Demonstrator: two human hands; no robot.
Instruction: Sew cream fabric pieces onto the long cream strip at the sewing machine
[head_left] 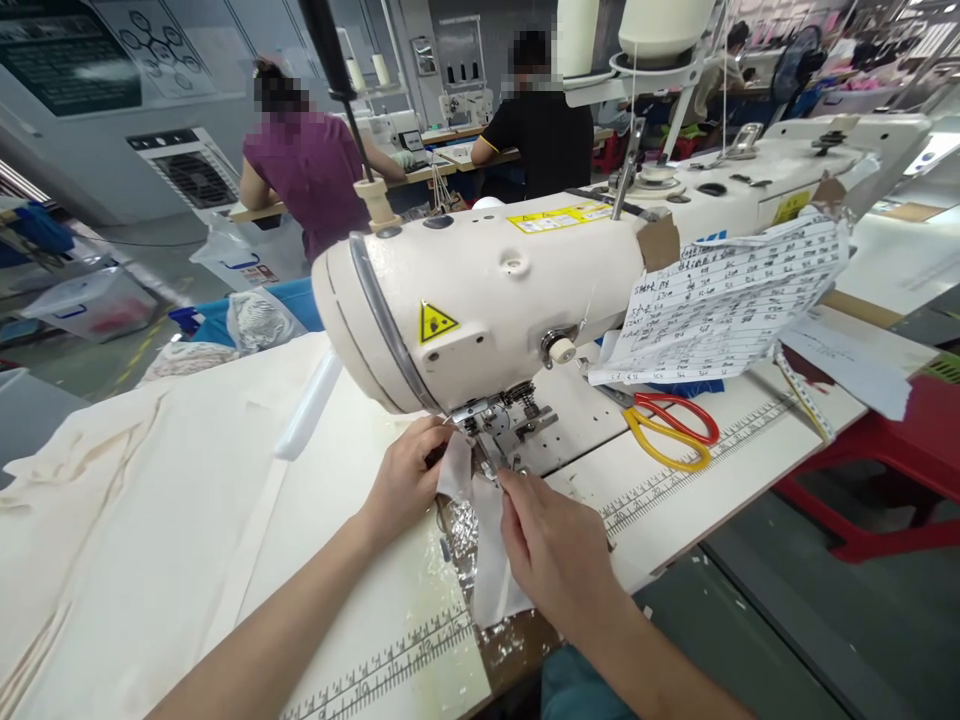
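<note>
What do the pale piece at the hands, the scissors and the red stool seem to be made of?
Pale piece: probably cloth, matte and thin, bending softly.
Scissors: greyish metal blades; smooth red and yellow loops, likely plastic or plastic-coated metal.
Red stool: likely moulded plastic, judging by its even colour and smooth, rounded edges.

The scene is evenly and fairly brightly lit, with soft highlights thrown on the white sewing machine [480,290] and glare on the plastic film [461,530]. Wide-angle stretching is seen toward the edges; the far background is softened, and two heads are pixelated.
</note>
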